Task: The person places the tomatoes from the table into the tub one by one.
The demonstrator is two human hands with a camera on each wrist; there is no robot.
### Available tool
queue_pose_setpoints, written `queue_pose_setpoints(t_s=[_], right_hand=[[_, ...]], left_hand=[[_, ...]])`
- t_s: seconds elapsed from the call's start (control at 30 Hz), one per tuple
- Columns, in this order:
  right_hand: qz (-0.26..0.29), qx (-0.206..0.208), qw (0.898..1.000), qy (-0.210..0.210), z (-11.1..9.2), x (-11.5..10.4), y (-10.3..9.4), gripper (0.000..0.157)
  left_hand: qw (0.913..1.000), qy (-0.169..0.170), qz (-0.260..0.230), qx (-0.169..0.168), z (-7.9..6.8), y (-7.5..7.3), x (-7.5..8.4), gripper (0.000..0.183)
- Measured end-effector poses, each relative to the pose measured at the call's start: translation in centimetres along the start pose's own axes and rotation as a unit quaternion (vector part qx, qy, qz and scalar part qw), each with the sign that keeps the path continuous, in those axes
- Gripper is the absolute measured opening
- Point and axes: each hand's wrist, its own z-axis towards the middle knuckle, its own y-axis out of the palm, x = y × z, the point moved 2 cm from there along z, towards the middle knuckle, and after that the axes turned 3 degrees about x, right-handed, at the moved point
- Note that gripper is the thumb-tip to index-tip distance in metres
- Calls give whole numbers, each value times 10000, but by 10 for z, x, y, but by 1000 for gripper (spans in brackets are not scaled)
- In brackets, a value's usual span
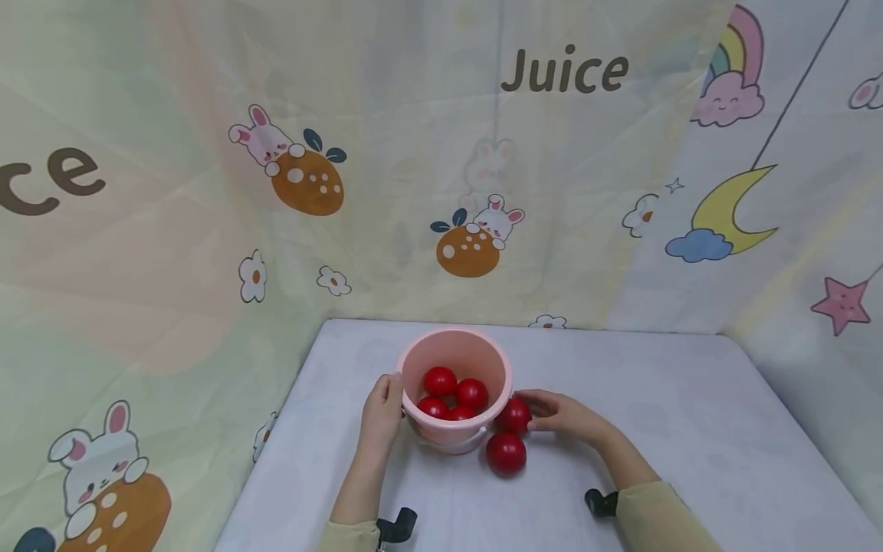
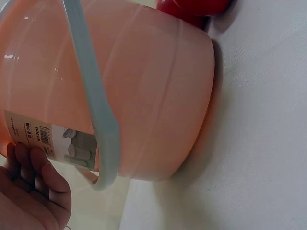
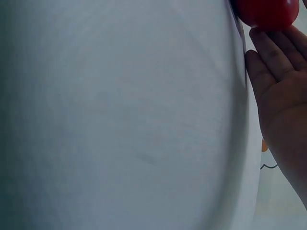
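A pink bucket (image 1: 455, 435) with a pale handle (image 2: 91, 72) stands on the table, and several glossy red balls (image 1: 440, 381) lie inside it. My left hand (image 1: 382, 410) grips the bucket's left side at the rim; in the left wrist view its curled fingers touch the outside near a printed label (image 2: 53, 141). To the right of the bucket, my right hand (image 1: 569, 416) has its thumb and fingers around a red ball (image 1: 514, 416) on the table. Another loose red ball (image 1: 507, 453) lies just in front of that one.
The white-covered table (image 1: 662, 399) extends to both sides and behind the bucket. A printed cloth (image 1: 407, 153) with rabbits and oranges hangs around its back and sides. Black wrist mounts (image 1: 398, 526) are at both sleeves.
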Motion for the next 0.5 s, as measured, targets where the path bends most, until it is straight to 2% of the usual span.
queue_pose_setpoints(t_s=[0.33,0.5], right_hand=[[-366,324,9988,98,4,4,4,70],[-535,364,9979,93,4,3,4,67]], left_hand=[[10000,-47,-36,-41,-3,0,2,56],[10000,-44,-63,-48,-3,0,2,56]])
